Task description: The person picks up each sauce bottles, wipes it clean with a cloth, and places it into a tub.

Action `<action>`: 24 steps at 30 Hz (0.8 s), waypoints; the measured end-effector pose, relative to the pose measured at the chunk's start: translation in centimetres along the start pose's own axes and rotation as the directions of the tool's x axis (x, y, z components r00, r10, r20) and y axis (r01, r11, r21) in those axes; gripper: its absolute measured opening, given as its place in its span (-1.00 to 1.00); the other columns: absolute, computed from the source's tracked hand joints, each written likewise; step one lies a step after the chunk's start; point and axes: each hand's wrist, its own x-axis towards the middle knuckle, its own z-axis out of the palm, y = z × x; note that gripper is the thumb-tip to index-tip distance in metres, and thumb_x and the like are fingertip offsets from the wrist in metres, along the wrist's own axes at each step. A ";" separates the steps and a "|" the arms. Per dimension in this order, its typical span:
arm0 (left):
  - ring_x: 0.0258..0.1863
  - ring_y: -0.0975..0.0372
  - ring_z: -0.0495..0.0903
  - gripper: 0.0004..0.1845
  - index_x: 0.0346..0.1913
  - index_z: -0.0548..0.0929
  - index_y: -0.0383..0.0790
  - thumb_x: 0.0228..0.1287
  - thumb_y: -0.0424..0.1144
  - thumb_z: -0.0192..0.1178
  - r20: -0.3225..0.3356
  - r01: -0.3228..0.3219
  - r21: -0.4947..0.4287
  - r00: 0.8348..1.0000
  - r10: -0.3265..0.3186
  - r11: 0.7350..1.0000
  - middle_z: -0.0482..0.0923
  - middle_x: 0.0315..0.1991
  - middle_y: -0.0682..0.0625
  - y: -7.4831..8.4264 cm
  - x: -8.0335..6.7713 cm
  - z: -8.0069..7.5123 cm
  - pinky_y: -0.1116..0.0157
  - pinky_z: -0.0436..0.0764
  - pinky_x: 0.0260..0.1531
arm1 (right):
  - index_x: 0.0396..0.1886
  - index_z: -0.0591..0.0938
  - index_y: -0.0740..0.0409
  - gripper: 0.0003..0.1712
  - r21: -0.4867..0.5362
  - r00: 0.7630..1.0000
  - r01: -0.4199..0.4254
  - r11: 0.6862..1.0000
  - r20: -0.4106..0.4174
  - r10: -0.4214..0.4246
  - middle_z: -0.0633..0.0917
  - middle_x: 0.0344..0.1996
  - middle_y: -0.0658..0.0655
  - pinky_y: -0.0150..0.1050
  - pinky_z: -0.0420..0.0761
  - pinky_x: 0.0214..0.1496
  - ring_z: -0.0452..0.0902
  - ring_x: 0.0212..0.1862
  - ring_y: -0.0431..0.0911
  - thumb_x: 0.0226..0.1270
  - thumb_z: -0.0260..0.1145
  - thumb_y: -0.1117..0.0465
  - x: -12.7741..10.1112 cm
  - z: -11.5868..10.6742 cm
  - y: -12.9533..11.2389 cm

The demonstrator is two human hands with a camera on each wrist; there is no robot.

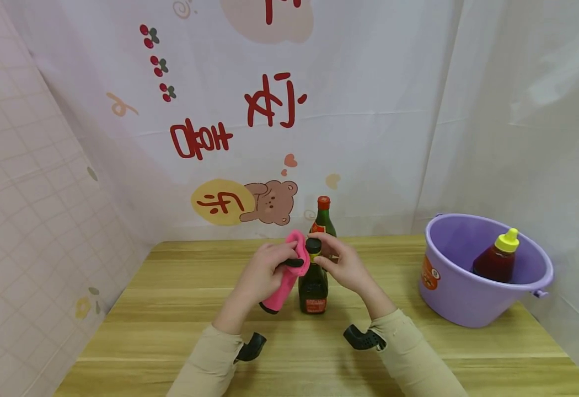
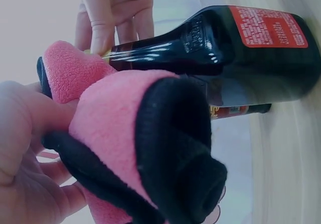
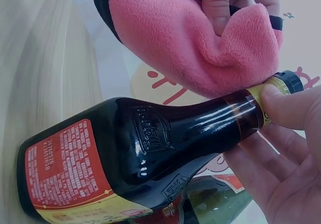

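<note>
A dark glass sauce bottle [image 1: 312, 284] with a black cap stands upright on the wooden table, its red label low on the near side. My right hand [image 1: 345, 264] holds it by the neck, the thumb [image 3: 283, 106] on the yellow band under the cap. Bunched in my left hand [image 1: 262, 270] is a pink plush cloth [image 1: 283, 289] with black edging. In the right wrist view the cloth lies right along the bottle's neck. Just behind stands a green glass bottle [image 1: 323, 218] with a red cap, its lower part hidden.
On the right of the table [image 1: 180, 309] is a purple bucket [image 1: 460, 298]. Inside it leans a squeeze bottle [image 1: 495, 262] of dark red sauce with a yellow nozzle cap. A white printed curtain [image 1: 369, 138] hangs behind the table and along both sides.
</note>
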 end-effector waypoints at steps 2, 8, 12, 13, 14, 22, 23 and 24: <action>-0.05 0.18 0.66 -0.72 -0.25 0.68 -0.12 0.14 -0.60 0.30 0.002 -0.004 0.000 1.000 0.004 1.000 0.73 -0.21 0.10 0.0 0.0 0.2 0.20 0.48 0.00 | 0.31 0.51 0.09 -0.44 0.001 1.000 -0.003 1.000 0.001 0.003 0.72 -0.07 0.16 -0.07 0.62 -0.19 0.67 -0.15 -0.03 0.32 0.33 0.39 0.0 0.0 0.1; -0.15 0.19 0.66 -0.72 -0.25 0.68 -0.10 0.13 -0.59 0.31 -0.007 -0.022 0.010 1.000 0.022 1.000 0.72 -0.24 0.12 0.0 0.0 0.7 0.21 0.49 -0.06 | 0.30 0.51 0.10 -0.45 0.004 1.000 0.002 1.000 -0.001 -0.002 0.73 -0.12 0.15 -0.01 0.60 -0.20 0.66 -0.19 -0.04 0.31 0.34 0.38 0.1 0.0 0.1; -0.20 0.22 0.65 -0.74 -0.25 0.68 -0.10 0.17 -0.56 0.30 -0.001 -0.029 0.015 1.000 0.029 0.999 0.72 -0.25 0.12 0.0 0.1 1.0 0.22 0.48 -0.09 | 0.30 0.51 0.13 -0.45 0.007 1.000 0.008 1.000 -0.005 -0.008 0.73 -0.11 0.15 0.00 0.62 -0.17 0.67 -0.16 -0.03 0.31 0.34 0.38 0.0 0.0 0.1; -0.20 0.23 0.65 -0.75 -0.25 0.68 -0.10 0.17 -0.55 0.30 0.001 -0.031 0.018 1.000 0.031 0.999 0.72 -0.24 0.12 0.0 0.1 1.0 0.22 0.48 -0.09 | 0.30 0.51 0.13 -0.45 0.008 1.000 0.010 1.000 -0.006 -0.010 0.73 -0.11 0.15 0.01 0.62 -0.16 0.67 -0.16 -0.03 0.31 0.34 0.38 0.0 0.0 0.1; -0.20 0.24 0.65 -0.76 -0.25 0.68 -0.10 0.19 -0.54 0.30 0.005 -0.034 0.019 0.999 0.033 0.999 0.72 -0.24 0.13 0.0 0.1 1.0 0.23 0.48 -0.08 | 0.30 0.51 0.12 -0.45 0.007 1.000 0.010 1.000 -0.006 -0.010 0.73 -0.10 0.15 0.01 0.62 -0.15 0.67 -0.15 -0.03 0.31 0.34 0.38 0.0 0.0 0.1; -0.21 0.20 0.64 -0.75 -0.26 0.69 -0.08 0.17 -0.55 0.31 0.024 -0.050 0.026 0.998 0.049 0.998 0.73 -0.22 0.11 -0.1 -0.2 1.2 0.20 0.50 -0.06 | 0.32 0.51 0.05 -0.42 -0.005 1.000 -0.010 1.000 -0.005 0.010 0.72 -0.08 0.16 -0.05 0.62 -0.16 0.67 -0.14 -0.02 0.31 0.33 0.38 0.0 0.1 -0.1; -0.21 0.19 0.64 -0.75 -0.27 0.69 -0.09 0.16 -0.55 0.31 0.024 -0.056 0.028 0.998 0.055 0.998 0.73 -0.23 0.11 -0.1 -0.3 1.3 0.20 0.50 -0.06 | 0.31 0.51 0.08 -0.42 -0.009 1.000 -0.015 1.000 -0.006 0.015 0.72 -0.09 0.18 -0.06 0.62 -0.16 0.67 -0.14 -0.01 0.31 0.33 0.40 0.0 0.1 -0.1; -0.22 0.19 0.64 -0.74 -0.27 0.69 -0.09 0.15 -0.56 0.32 0.024 -0.063 0.032 0.998 0.062 0.997 0.73 -0.24 0.11 -0.1 -0.3 1.3 0.20 0.50 -0.05 | 0.31 0.50 0.11 -0.42 -0.012 1.000 -0.020 1.000 -0.008 0.020 0.72 -0.09 0.20 -0.08 0.62 -0.17 0.67 -0.14 0.01 0.30 0.33 0.42 0.1 0.2 -0.2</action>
